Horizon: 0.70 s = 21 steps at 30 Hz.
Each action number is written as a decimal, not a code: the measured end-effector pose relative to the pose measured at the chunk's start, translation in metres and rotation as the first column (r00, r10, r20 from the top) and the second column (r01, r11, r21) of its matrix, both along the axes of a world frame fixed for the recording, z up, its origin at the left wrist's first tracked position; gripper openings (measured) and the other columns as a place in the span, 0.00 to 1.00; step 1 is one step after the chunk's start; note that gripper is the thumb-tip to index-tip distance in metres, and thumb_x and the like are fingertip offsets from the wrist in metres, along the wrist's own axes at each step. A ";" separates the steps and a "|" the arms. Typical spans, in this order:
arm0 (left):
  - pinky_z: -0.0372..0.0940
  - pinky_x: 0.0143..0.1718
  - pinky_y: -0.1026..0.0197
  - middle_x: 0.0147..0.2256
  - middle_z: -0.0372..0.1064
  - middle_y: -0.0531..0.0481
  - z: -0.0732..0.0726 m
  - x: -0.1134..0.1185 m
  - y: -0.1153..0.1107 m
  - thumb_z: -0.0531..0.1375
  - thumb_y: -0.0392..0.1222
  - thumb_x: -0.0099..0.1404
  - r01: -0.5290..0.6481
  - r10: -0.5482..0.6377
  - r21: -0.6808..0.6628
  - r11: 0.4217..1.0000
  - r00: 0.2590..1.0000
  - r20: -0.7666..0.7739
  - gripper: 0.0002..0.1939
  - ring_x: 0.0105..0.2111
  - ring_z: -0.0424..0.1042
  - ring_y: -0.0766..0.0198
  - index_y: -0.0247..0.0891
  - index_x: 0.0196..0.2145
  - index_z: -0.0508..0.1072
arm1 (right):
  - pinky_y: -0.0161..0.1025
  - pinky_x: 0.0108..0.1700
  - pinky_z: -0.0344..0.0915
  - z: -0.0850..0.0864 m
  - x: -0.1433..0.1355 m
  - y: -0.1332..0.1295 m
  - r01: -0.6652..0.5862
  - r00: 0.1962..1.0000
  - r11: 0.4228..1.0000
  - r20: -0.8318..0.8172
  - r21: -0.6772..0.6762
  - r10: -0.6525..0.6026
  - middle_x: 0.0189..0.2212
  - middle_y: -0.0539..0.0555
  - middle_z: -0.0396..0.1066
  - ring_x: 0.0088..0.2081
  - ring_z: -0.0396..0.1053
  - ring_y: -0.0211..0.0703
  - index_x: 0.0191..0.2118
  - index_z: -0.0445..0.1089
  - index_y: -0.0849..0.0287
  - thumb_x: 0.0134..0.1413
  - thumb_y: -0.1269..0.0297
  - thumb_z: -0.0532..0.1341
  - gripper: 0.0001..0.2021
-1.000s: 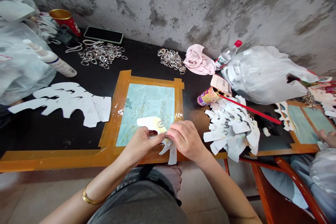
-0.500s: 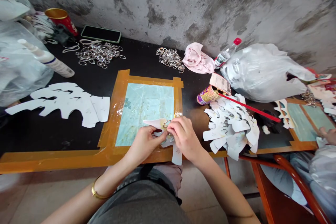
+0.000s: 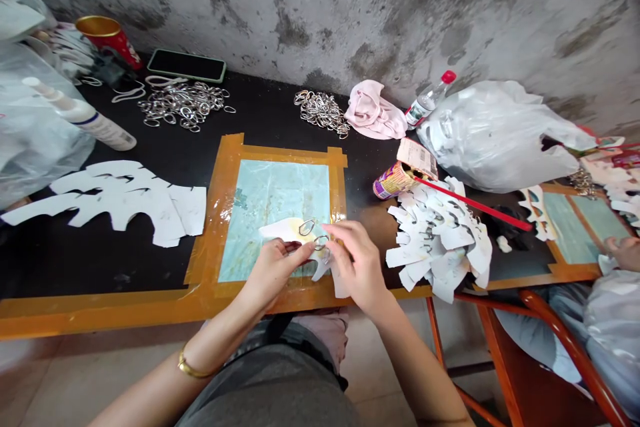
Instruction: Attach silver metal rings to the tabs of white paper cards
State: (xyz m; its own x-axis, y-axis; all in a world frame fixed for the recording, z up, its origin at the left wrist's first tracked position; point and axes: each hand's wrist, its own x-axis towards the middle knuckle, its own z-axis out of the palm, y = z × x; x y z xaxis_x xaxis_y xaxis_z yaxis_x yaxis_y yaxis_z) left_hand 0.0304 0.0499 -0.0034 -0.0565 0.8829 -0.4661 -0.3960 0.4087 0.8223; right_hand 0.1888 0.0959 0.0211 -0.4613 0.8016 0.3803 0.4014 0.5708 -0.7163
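We work at the bench's [image 3: 125,310] near edge, on the taped mat [image 3: 280,197]. Left hand [image 3: 273,273] pinches the white cutout [image 3: 287,230]; right hand [image 3: 357,267] holds a metal ring [image 3: 321,241] in a narrow fingertip grip against it. A second ring [image 3: 306,227] lies on the cutout. Open mat remains behind the hands; a cutout stack [image 3: 440,240] sits close on the right. Since half a second ago the cutout lies flatter and the second ring shows. Black bench, stained concrete wall [image 3: 350,7].
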 end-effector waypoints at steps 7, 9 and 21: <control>0.69 0.44 0.59 0.38 0.76 0.46 -0.006 0.011 -0.003 0.69 0.43 0.54 -0.402 0.396 0.001 0.916 0.901 0.178 0.12 0.40 0.73 0.61 0.33 0.34 0.76 | 0.35 0.33 0.63 -0.012 -0.004 -0.032 0.227 0.928 0.873 -0.176 -0.432 -0.328 0.32 0.53 0.68 0.32 0.65 0.38 0.36 0.69 0.59 0.60 0.63 0.59 0.05; 0.67 0.46 0.59 0.38 0.76 0.47 -0.007 0.018 -0.007 0.68 0.43 0.56 -0.499 0.490 0.017 0.866 0.856 0.164 0.11 0.41 0.73 0.61 0.34 0.34 0.76 | 0.34 0.29 0.62 -0.019 -0.014 -0.043 0.054 0.915 0.715 -0.252 -0.697 -0.316 0.29 0.52 0.69 0.28 0.64 0.37 0.37 0.71 0.60 0.59 0.58 0.61 0.09; 0.59 0.58 0.55 0.50 0.69 0.46 -0.017 0.025 -0.036 0.65 0.41 0.59 -0.219 0.339 0.381 0.898 0.897 -0.285 0.10 0.53 0.67 0.55 0.42 0.41 0.75 | 0.38 0.40 0.67 -0.013 -0.052 -0.032 -0.340 0.481 0.422 -0.541 -0.840 -0.690 0.32 0.53 0.72 0.34 0.68 0.40 0.33 0.70 0.59 0.44 0.56 0.70 0.14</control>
